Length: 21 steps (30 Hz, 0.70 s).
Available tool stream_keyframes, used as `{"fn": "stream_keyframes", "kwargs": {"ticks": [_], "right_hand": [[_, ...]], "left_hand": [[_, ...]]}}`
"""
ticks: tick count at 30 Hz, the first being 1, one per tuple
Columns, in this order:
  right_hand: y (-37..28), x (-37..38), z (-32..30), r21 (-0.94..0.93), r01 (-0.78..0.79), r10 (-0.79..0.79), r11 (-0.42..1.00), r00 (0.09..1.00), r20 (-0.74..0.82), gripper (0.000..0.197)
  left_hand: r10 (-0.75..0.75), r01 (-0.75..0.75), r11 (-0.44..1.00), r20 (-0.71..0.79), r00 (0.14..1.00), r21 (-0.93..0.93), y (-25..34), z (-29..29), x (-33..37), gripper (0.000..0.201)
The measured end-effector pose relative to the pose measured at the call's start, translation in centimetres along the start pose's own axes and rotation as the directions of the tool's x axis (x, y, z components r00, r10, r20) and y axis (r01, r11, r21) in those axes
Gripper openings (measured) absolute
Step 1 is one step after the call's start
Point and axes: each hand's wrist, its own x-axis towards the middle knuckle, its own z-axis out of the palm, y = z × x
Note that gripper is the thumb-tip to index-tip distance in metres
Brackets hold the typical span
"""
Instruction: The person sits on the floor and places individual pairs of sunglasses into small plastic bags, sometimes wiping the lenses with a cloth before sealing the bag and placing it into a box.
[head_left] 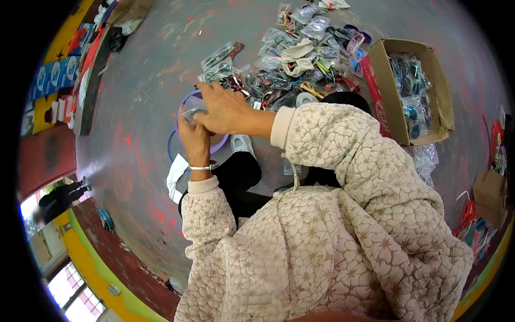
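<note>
A small clear plastic bag (193, 108) is between my two hands, above a purple basin (219, 144) on the floor. My left hand (193, 135) grips the bag from below, with a silver bangle at the wrist. My right hand (226, 110) reaches across from the right, its fingers bent over the bag's upper side. A small dark tip shows by the right fingertips; what it belongs to is hidden. Right of my hands spreads a heap of sunglasses (273, 80), many in clear bags. A pale cloth (296, 53) lies on the heap.
An open cardboard box (444, 99) with bagged sunglasses stands right of the heap. More clear bags (425, 161) lie below it. A white shoe (242, 144) and a white sheet (176, 174) are near my legs. Another person (61, 197) is at the far left doorway.
</note>
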Motion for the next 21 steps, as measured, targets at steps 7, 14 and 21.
{"fn": "stream_keyframes", "kwargs": {"ticks": [7,14,21], "right_hand": [[1.0,1.8,-2.3,-0.175,0.113,-0.074,0.978,0.974,0.216,0.024],[1.5,2.5,-1.0,-0.33,0.47,-0.341,0.818,0.86,0.38,0.021],[4.8,8.3,-3.1,0.194,0.16,-0.251,0.968,0.541,0.803,0.036]], "left_hand": [[0.081,-0.092,0.917,0.044,0.996,0.389,1.6,1.1,-0.7,0.067],[0.357,-0.348,0.575,0.156,0.921,0.74,1.8,0.8,0.1,0.052],[-0.253,0.131,0.902,0.257,0.933,0.412,-0.3,-0.3,0.8,0.023]]}}
